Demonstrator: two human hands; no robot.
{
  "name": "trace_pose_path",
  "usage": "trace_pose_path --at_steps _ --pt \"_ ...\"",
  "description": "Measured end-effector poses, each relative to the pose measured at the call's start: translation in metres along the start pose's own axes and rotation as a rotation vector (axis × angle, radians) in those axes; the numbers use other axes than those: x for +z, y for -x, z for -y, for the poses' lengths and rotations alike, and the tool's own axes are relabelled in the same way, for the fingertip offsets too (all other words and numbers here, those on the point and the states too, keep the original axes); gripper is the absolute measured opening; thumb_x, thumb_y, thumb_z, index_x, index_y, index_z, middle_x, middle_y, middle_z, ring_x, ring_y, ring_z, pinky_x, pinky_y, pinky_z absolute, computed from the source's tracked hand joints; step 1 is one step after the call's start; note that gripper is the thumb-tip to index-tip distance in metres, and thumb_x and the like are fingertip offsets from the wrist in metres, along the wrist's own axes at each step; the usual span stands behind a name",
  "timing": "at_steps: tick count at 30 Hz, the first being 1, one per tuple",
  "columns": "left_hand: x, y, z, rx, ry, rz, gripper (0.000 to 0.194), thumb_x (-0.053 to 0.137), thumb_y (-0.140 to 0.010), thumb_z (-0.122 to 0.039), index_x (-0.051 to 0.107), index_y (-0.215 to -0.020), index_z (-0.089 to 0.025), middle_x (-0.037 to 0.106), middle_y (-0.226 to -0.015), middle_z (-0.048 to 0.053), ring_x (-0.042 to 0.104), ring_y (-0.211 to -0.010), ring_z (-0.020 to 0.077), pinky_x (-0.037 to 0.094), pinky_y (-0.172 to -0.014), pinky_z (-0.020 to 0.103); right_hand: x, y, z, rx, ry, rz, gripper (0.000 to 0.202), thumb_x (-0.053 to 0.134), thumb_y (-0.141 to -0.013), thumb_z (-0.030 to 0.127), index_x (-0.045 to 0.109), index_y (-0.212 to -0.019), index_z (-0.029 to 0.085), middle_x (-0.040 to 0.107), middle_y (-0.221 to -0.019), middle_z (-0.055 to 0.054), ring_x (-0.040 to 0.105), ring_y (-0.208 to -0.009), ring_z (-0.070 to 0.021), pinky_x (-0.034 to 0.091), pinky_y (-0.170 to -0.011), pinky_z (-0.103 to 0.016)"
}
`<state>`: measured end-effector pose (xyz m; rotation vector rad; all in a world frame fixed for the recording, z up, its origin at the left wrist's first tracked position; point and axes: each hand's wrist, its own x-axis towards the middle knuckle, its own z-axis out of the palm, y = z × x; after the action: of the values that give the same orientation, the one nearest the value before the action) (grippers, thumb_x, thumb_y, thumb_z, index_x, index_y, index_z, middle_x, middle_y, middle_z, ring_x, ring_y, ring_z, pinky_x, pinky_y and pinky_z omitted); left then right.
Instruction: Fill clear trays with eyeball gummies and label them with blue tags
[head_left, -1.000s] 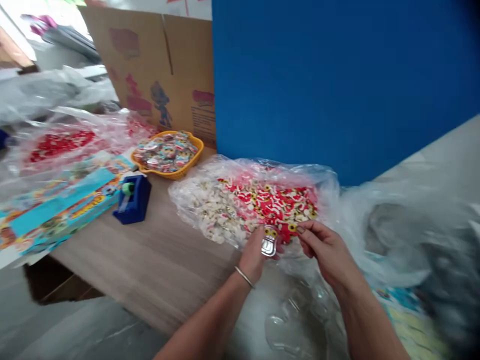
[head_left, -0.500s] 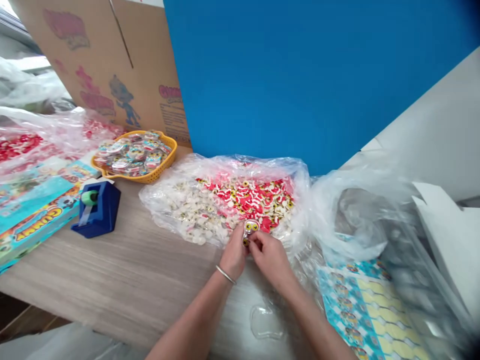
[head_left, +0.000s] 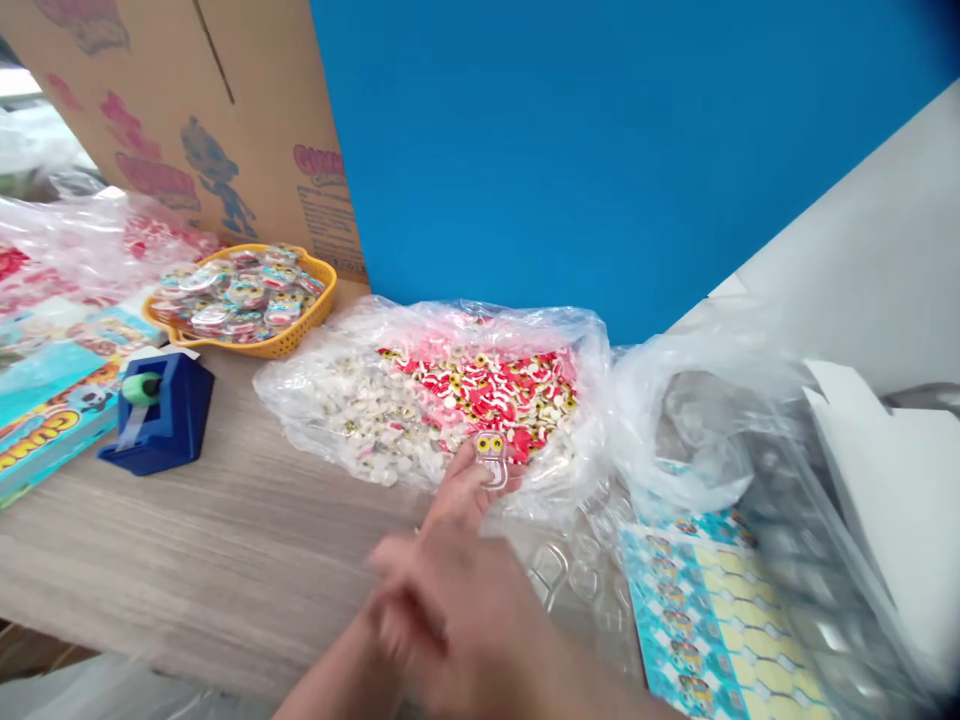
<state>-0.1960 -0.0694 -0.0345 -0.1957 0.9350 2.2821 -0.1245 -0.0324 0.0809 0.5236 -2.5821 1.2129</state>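
A small clear plastic shell (head_left: pixel 493 462) with two yellow eye pieces at its top is held in my left hand (head_left: pixel 459 500), at the front edge of a clear bag (head_left: pixel 337 390) of red, white and yellow pieces. My right hand (head_left: pixel 457 600) is nearer to me, crossing over my left wrist. It is smeared by motion, so its fingers and anything in them cannot be made out.
On the left are a yellow basket (head_left: pixel 300 332) of packed pieces, a blue tape dispenser (head_left: pixel 169 415) and a turquoise box (head_left: pixel 64 425). Printed card sheets (head_left: pixel 720 620) and clear plastic trays (head_left: pixel 832 560) lie right. A blue panel (head_left: pixel 600 150) stands behind.
My right hand has left the clear shell and moved back and left over my left wrist. My left hand still holds the shell. The view has shifted slightly, moving the basket and dispenser left.
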Motion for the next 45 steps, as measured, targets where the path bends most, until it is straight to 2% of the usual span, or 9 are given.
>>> trace_pose_path --at_steps 2,6,9,13,20,25,29,34,45 --pt "0.002 0.0 -0.001 0.023 -0.031 -0.003 0.041 0.072 -0.064 -0.017 0.062 -0.103 -0.023 0.071 -0.095 0.003 0.069 -0.088 0.0254 0.051 -0.081 0.036 -0.01 -0.004 -0.004 -0.13 -0.023 0.002 0.017 0.048 -0.092 0.028 0.064 -0.093 0.024 0.07 -0.08 0.0 0.063 -0.073 -0.0155 0.047 -0.07 -0.026" --pt "0.005 -0.001 -0.002 0.062 -0.042 0.032 0.037 0.068 -0.069 -0.017 0.062 -0.106 -0.022 0.07 -0.099 0.003 0.069 -0.085 0.0208 0.052 -0.079 0.033 -0.049 -0.009 -0.098 0.397 0.277 -0.201 0.018 0.049 -0.089 0.024 0.066 -0.093 0.022 0.07 -0.086 -0.004 0.062 -0.077 -0.0182 0.046 -0.072 -0.03" --pt "0.004 -0.003 0.0 0.049 -0.063 0.03 0.039 0.066 -0.068 -0.014 0.06 -0.106 -0.022 0.069 -0.107 0.006 0.07 -0.087 0.0211 0.053 -0.082 0.037 -0.064 -0.01 -0.174 0.442 0.499 -0.062 0.021 0.051 -0.084 0.016 0.069 -0.093 0.02 0.07 -0.093 -0.005 0.062 -0.084 -0.0192 0.044 -0.077 -0.03" --pt "0.002 -0.004 -0.001 0.036 -0.044 0.006 0.038 0.068 -0.067 -0.013 0.06 -0.103 -0.022 0.07 -0.106 0.007 0.07 -0.089 0.0222 0.053 -0.084 0.038 -0.056 -0.01 -0.208 0.403 0.647 0.088 0.025 0.051 -0.084 0.011 0.069 -0.096 0.022 0.068 -0.099 -0.005 0.061 -0.09 -0.0176 0.041 -0.076 -0.026" --pt "0.003 -0.004 -0.005 0.013 0.075 0.017 0.03 0.066 -0.079 -0.034 0.059 -0.104 -0.02 0.07 -0.103 0.008 0.072 -0.084 0.0243 0.054 -0.079 0.039 -0.057 -0.013 -0.206 0.393 0.643 0.039 0.013 0.049 -0.086 0.019 0.062 -0.083 0.02 0.064 -0.085 -0.004 0.059 -0.075 -0.0177 0.039 -0.067 -0.027" --pt "0.007 -0.003 -0.008 -0.023 0.08 0.037 0.041 0.057 -0.086 -0.05 0.064 -0.107 -0.015 0.071 -0.101 0.012 0.07 -0.087 0.0242 0.053 -0.079 0.036 -0.052 0.008 -0.163 0.359 0.504 -0.185 0.01 0.05 -0.089 0.025 0.059 -0.088 0.02 0.065 -0.08 -0.003 0.059 -0.069 -0.0176 0.043 -0.068 -0.028" --pt "0.011 0.0 -0.009 0.025 0.096 0.101 0.039 0.055 -0.088 -0.049 0.066 -0.105 -0.016 0.071 -0.105 0.01 0.066 -0.097 0.0227 0.051 -0.083 0.033 -0.026 0.027 -0.123 0.092 0.648 -0.079 0.013 0.048 -0.094 0.018 0.061 -0.091 0.02 0.068 -0.095 -0.008 0.061 -0.087 -0.0217 0.043 -0.081 -0.034" --pt "0.011 0.0 -0.007 0.041 0.105 0.095 0.032 0.055 -0.089 -0.043 0.065 -0.109 -0.019 0.071 -0.106 0.007 0.064 -0.101 0.0215 0.05 -0.083 0.03 -0.011 0.038 -0.11 -0.09 0.859 0.076 0.019 0.047 -0.093 0.011 0.065 -0.096 0.016 0.069 -0.106 -0.012 0.058 -0.094 -0.026 0.04 -0.083 -0.04" --pt "0.01 0.0 -0.006 0.087 0.061 0.131 0.025 0.059 -0.087 -0.032 0.065 -0.108 -0.02 0.068 -0.112 0.007 0.063 -0.104 0.0205 0.048 -0.087 0.029 -0.009 0.028 -0.108 0.309 0.59 0.027 0.012 0.056 -0.091 0.017 0.064 -0.1 0.019 0.063 -0.097 -0.008 0.059 -0.09 -0.0224 0.045 -0.08 -0.034"
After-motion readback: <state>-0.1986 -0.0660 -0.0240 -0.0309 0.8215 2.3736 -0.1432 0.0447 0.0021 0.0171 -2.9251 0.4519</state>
